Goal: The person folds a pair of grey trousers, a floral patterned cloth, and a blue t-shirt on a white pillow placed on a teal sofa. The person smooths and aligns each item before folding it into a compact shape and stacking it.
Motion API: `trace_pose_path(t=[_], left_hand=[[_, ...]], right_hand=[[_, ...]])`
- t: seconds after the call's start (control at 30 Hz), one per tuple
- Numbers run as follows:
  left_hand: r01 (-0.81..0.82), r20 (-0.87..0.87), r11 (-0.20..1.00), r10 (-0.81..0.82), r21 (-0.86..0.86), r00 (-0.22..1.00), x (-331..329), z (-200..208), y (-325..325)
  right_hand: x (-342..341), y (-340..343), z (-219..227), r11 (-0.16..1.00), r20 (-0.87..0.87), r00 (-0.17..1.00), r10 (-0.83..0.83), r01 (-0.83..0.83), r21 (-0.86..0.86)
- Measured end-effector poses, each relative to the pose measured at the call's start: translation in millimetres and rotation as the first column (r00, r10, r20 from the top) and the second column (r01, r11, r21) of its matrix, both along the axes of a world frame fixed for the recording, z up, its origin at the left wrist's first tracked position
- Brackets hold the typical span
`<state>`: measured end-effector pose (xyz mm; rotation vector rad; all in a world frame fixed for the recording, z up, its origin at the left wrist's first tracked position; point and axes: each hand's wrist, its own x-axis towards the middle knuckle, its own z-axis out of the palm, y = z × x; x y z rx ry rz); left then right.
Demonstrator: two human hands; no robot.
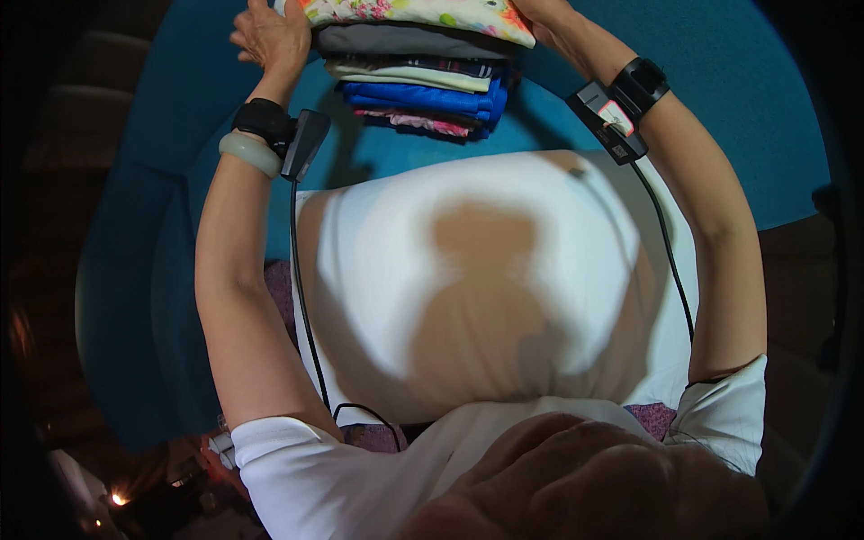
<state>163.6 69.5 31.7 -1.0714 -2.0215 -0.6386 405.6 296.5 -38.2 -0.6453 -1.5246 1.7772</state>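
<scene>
A folded floral cloth (414, 13) in white, yellow, orange and green lies on top of a stack of folded fabric, partly cut off by the upper edge. Below it come a folded grey cloth (409, 40), a dark plaid and a pale layer, a folded blue cloth (414, 96) and a pink patterned one (418, 123). My left hand (273, 38) is at the left end of the floral cloth, its fingers apart. At the right end is my right hand (546, 13), touching or very near the cloth; its fingers are mostly out of view.
The stack rests on a teal sofa seat (382, 166). A white cloth (576, 243) spreads between my forearms, with shadows across it. Each wrist wears a black strap with a device, and a cable (301, 288) trails from each. A small light (118, 499) glows at lower left.
</scene>
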Motion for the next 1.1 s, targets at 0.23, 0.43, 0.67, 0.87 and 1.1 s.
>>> trace_pose_path(t=[0.23,0.43,0.67,0.87,1.1], left_hand=[[0.124,-0.095,0.842,-0.203,-0.526,0.974,88,3,7],[-0.024,-0.188,0.885,-0.072,-0.465,0.979,113,-12,-35],[0.011,0.275,0.783,0.205,-0.623,0.939,171,-74,-158],[0.072,0.560,0.724,0.463,-0.687,0.687,269,-77,-263],[-0.237,0.704,0.884,0.465,-0.403,0.537,317,-128,-321]], right_hand=[[26,-44,12,0.019,0.117,0.951,-0.286,-0.116,0.993],[16,-62,-6,-0.071,0.005,0.986,-0.166,-0.017,0.997],[57,-146,-24,-0.098,0.283,0.954,-0.093,-0.292,0.951],[150,-248,-53,-0.107,0.757,0.650,0.062,-0.750,0.653],[150,-234,-59,-0.114,0.803,0.591,-0.078,-0.806,0.581]])
